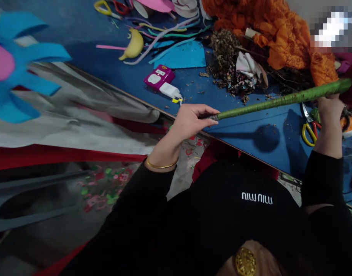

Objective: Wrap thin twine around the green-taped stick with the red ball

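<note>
A long stick wrapped in green (273,102) is held in the air above the blue table, slanting up to the right. My left hand (190,120) pinches its thin dark end between thumb and fingers. Around the thicker end, at the right, my right hand (331,109) is closed, its fingers partly hidden behind the stick. Beneath that hand lie scissors with yellow and red handles (309,134). A magenta device with a white plug (160,78) rests on the table just beyond my left hand.
Dry brown plant bits (226,57) and crumpled orange cloth (288,34) cover the back right of the table (245,134). A yellow banana-shaped object (132,44) lies by several coloured strips and a blue sheet (183,55). A blue flower shape (38,51) juts in at left.
</note>
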Demonstrator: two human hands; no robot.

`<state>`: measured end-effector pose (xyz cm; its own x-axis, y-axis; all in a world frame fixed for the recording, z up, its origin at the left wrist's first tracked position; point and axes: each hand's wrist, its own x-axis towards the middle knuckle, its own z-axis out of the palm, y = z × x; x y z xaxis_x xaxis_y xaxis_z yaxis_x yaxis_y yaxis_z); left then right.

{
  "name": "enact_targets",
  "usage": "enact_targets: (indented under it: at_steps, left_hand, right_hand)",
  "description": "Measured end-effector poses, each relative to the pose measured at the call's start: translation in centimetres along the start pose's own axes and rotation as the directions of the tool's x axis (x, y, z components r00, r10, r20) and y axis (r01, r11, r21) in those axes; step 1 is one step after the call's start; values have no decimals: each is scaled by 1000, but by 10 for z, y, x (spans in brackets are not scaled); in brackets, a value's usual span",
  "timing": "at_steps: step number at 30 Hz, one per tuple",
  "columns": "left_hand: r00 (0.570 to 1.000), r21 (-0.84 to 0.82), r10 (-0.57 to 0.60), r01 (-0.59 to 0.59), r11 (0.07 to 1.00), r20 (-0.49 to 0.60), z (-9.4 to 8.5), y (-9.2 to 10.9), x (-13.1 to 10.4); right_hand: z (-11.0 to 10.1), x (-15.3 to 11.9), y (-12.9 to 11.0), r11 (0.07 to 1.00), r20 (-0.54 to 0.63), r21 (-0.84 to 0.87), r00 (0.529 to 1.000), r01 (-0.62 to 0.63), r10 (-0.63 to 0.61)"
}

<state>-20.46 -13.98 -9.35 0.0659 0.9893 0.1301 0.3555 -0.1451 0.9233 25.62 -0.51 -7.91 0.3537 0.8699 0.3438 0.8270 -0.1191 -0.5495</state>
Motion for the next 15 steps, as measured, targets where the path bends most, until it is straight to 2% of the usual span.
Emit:
enact_targets:
  at_steps: [1,3,4,5,6,7,9,10,11,13,15]
  left_hand:
    - [1000,-31,-12,12,999,-3,2,3,1]
    - [999,-89,-38,38,995,5,9,9,5]
    - [999,-102,-42,42,994,4,13,13,7]
    - [999,-113,-43,44,993,10,18,16,9]
    - [999,-126,-43,45,991,17,23,19,11]
    - [999,-142,-43,46,989,27,28,23,13]
    - [998,-176,-37,45,983,48,37,28,17]
    - [998,-192,-32,42,980,58,40,30,19]
    - [997,-204,-28,41,978,65,43,32,20]
    - [997,-208,-31,45,977,70,45,33,23]
    - [997,-199,-46,58,978,65,45,31,25]
  right_hand:
    - [1,-10,-7,996,-29,-78,999,-33,31]
    - [2,-35,-30,976,-53,-218,998,3,-15]
    - [4,-51,-46,967,16,-225,993,118,-117]
    - [8,-68,-62,963,130,-102,963,249,-236]
    - [15,-86,-79,941,222,89,914,327,-339]
    - [23,-104,-95,901,293,279,864,333,-409]
    - [43,-138,-122,774,398,584,745,245,-536]
    - [52,-152,-132,720,427,673,705,171,-567]
    - [59,-164,-139,695,456,711,686,103,-568]
    - [65,-182,-144,693,502,721,681,10,-532]
    - [59,-192,-141,716,482,698,728,18,-487]
